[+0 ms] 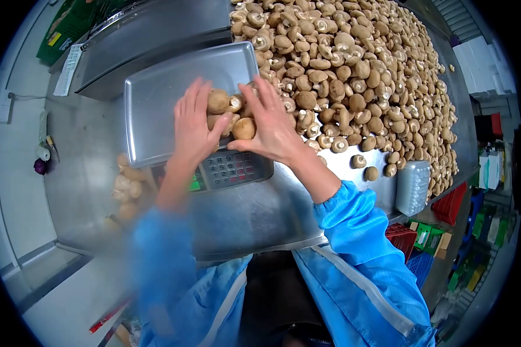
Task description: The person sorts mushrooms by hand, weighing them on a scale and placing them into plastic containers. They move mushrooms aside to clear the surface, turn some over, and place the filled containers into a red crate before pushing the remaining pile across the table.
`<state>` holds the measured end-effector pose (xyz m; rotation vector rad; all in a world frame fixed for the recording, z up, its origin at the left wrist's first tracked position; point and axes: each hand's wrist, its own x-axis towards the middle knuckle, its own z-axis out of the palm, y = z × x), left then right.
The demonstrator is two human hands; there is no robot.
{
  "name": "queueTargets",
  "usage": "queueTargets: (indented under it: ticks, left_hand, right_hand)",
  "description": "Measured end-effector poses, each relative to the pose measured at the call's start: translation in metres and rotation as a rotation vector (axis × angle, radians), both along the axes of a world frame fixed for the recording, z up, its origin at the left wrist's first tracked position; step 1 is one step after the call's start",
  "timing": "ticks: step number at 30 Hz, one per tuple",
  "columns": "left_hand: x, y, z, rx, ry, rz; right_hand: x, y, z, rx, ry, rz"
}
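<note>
Between my two hands sits a small cluster of brown-capped shiitake mushrooms (244,128), right over the front of the scale's metal pan (156,104). My left hand (198,124) cups the cluster from the left, fingers pointing away from me. From the right, my right hand (270,122) curves around the same mushrooms, its thumb along the near side. Whatever lies beneath the mushrooms is hidden by them and my hands. The scale's keypad (231,169) shows below my wrists, partly covered by my left forearm.
A large heap of shiitake mushrooms (353,75) covers the right of the steel table (255,214). A stack of clear plastic trays (413,186) stands at its near edge. More mushrooms (126,191) lie left of the scale. A metal box (150,43) stands behind it.
</note>
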<state>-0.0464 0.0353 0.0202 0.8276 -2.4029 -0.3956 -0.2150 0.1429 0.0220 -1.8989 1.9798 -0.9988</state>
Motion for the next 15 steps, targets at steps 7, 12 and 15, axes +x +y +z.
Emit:
queueTargets:
  ticks: [7,12,15]
  left_hand:
    - [-0.001,-0.006,-0.012,0.090,0.189,0.087]
    - [-0.005,-0.002,-0.012,0.151,0.289,0.112]
    - [-0.007,-0.001,-0.006,0.099,0.252,0.126]
  right_hand:
    - [0.005,0.000,-0.011,-0.128,-0.048,-0.001]
    - [0.012,0.001,-0.017,-0.132,-0.051,-0.048]
    - [0.014,0.002,-0.021,-0.088,0.026,-0.039]
